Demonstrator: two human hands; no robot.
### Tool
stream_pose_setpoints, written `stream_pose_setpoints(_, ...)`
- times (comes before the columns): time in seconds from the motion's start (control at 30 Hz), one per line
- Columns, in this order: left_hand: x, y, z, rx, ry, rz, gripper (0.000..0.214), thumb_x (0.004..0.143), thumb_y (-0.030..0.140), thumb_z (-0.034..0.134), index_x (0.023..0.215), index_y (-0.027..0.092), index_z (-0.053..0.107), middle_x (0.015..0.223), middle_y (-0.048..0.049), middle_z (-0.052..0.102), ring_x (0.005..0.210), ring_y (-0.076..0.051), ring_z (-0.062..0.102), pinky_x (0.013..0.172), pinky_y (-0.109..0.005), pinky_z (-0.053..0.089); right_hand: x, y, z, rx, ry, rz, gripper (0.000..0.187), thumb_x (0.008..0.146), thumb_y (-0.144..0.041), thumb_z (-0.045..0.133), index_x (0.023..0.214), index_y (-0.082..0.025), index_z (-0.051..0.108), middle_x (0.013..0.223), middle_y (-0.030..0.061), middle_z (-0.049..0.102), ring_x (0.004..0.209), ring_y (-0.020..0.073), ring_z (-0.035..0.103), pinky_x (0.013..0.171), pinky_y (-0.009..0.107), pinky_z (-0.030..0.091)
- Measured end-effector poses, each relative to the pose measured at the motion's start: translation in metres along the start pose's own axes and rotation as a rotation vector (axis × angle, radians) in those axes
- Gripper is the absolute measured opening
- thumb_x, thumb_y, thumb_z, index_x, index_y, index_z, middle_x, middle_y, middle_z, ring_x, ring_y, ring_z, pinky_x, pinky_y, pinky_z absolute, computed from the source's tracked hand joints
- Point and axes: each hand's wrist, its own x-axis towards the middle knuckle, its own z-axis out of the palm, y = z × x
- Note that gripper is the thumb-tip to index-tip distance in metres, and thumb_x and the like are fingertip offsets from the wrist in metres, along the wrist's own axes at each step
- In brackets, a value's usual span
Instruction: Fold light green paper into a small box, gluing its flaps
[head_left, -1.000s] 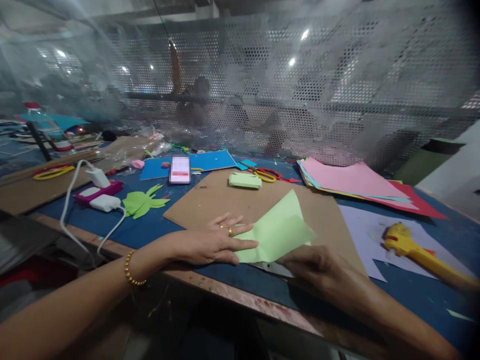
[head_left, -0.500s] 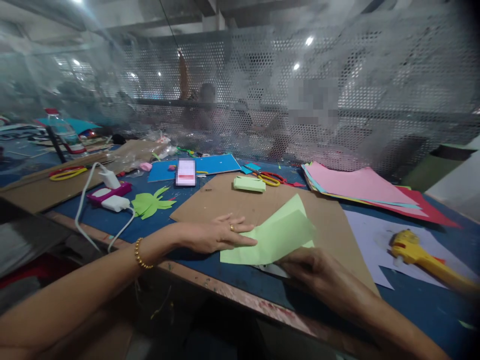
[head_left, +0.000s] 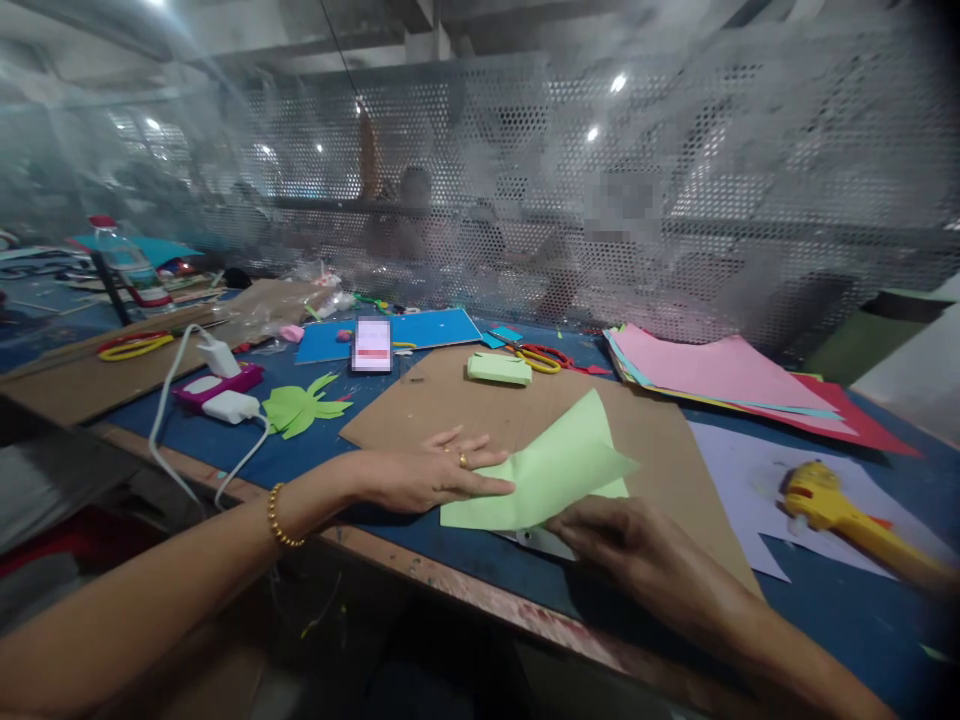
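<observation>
A light green sheet of paper lies on brown cardboard near the table's front edge, its right part folded up and over. Flat on its left part rests my left hand, fingers stretched out, a ring on one finger. My right hand is closed in a pinch at the sheet's lower right edge; its fingertips are partly hidden. Under the paper, beside the right fingers, a pale flat piece shows in part; its kind I cannot tell. A small folded green paper packet sits farther back on the cardboard.
Scissors lie behind the packet. On the right are stacked coloured sheets and a yellow glue gun. To the left are cut green leaf shapes, a purple power strip with chargers, a phone and a bottle.
The raised fold of the green paper has shifted slightly, its right tip now pointing farther right. My right hand has moved slightly left. My left hand stays almost still.
</observation>
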Motion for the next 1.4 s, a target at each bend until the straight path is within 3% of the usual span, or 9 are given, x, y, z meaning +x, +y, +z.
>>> stream_pose_setpoints(0.23,0.001,0.001,0.001,-0.008,0.007,-0.003,0.056,0.101,0.014,0.028,0.152,0.037,0.029,0.164,0.0043,0.009,0.151,-0.019,0.0,0.122,-0.047,0.0,0.009,0.001,0.006,-0.035,0.004,-0.027,0.038,0.092,-0.042,0.052,0.073,-0.016,0.07,0.066,0.0013,0.06,0.06,0.0138,0.046,0.056,0.025,0.038)
stream_pose_setpoints(0.37,0.0,0.002,-0.001,-0.031,0.003,0.005,0.064,0.097,0.006,0.029,0.152,0.039,0.028,0.164,0.0059,0.009,0.151,-0.018,0.0,0.122,-0.048,0.001,0.011,0.002,0.007,-0.082,-0.031,-0.038,0.035,0.092,-0.04,0.05,0.075,-0.016,0.07,0.065,0.0007,0.057,0.06,0.0139,0.045,0.057,0.026,0.039)
stream_pose_setpoints(0.83,-0.001,0.0,-0.001,-0.036,0.019,0.026,0.064,0.097,0.006,0.031,0.152,0.039,0.027,0.163,0.0039,0.009,0.151,-0.02,0.001,0.122,-0.051,0.005,0.016,-0.006,0.021,-0.11,-0.011,-0.045,0.034,0.093,-0.038,0.048,0.08,-0.016,0.07,0.081,0.0059,0.07,0.073,0.0192,0.059,0.067,0.028,0.044)
stream_pose_setpoints(1.0,0.0,0.0,0.001,-0.036,0.016,0.016,0.062,0.1,0.01,0.031,0.152,0.043,0.024,0.163,0.0052,0.008,0.151,-0.021,0.001,0.121,-0.052,0.004,-0.001,-0.011,0.018,0.015,-0.051,-0.015,0.031,0.092,-0.041,0.051,0.086,-0.019,0.072,0.087,0.0062,0.072,0.079,0.0201,0.063,0.07,0.026,0.047)
stream_pose_setpoints(1.17,0.001,0.002,0.004,-0.075,0.027,0.0,0.053,0.104,0.019,0.027,0.152,0.042,0.027,0.163,0.0033,0.012,0.151,-0.023,0.003,0.121,-0.052,0.003,-0.029,-0.009,-0.021,0.12,0.05,-0.038,0.038,0.09,-0.052,0.056,0.085,-0.018,0.074,0.08,0.0047,0.069,0.073,0.0177,0.059,0.064,0.025,0.045)
stream_pose_setpoints(1.3,0.0,0.005,0.005,-0.068,0.053,-0.012,0.049,0.106,0.026,0.026,0.15,0.045,0.028,0.163,0.0041,0.014,0.151,-0.025,0.005,0.121,-0.055,0.007,-0.016,0.007,-0.073,-0.092,0.542,0.021,0.045,0.087,-0.053,0.056,0.103,-0.016,0.074,0.085,0.0072,0.072,0.073,0.0192,0.06,0.061,0.028,0.045)
stream_pose_setpoints(1.4,0.0,0.009,0.004,-0.104,0.037,-0.051,0.047,0.106,0.032,0.028,0.15,0.046,0.028,0.163,0.0028,0.012,0.151,-0.029,0.006,0.119,-0.059,0.011,0.015,0.027,-0.102,-0.333,0.658,0.161,0.032,0.095,-0.033,0.049,0.102,-0.011,0.072,0.083,0.0066,0.071,0.076,0.0181,0.063,0.069,0.029,0.049)
